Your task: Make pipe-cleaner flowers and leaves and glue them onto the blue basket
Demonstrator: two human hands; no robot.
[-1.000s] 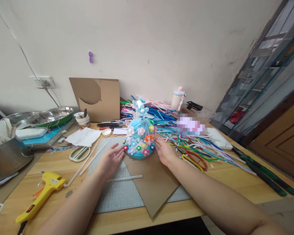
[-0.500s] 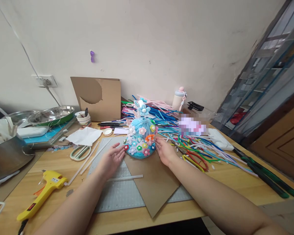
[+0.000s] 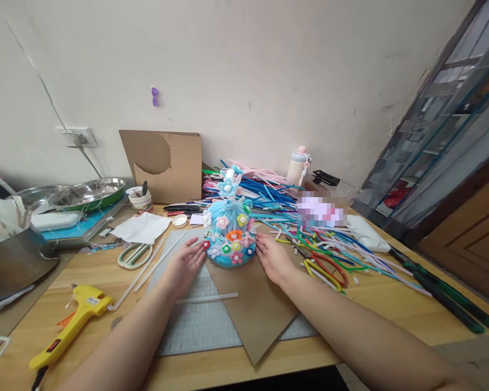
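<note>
Across the worktop [image 3: 391, 293], I have a cardboard sheet [image 3: 256, 312] with a blue ornament [image 3: 228, 217] upright on it, between my left hand [image 3: 185, 264] and right hand [image 3: 274, 259]. Both sets of fingers are open: left tips at a red flower [image 3: 206, 245], right ones beside the base, contact unclear.

room above near cardboard [image 3: 257, 315], flowered ornament [image 3: 230, 234] blocking beyond, fuzzy stems [image 3: 269, 187] behind

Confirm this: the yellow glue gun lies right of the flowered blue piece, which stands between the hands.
No: the head view shows the yellow glue gun left of the flowered blue piece, which does stand between the left hand and right hand.
</note>
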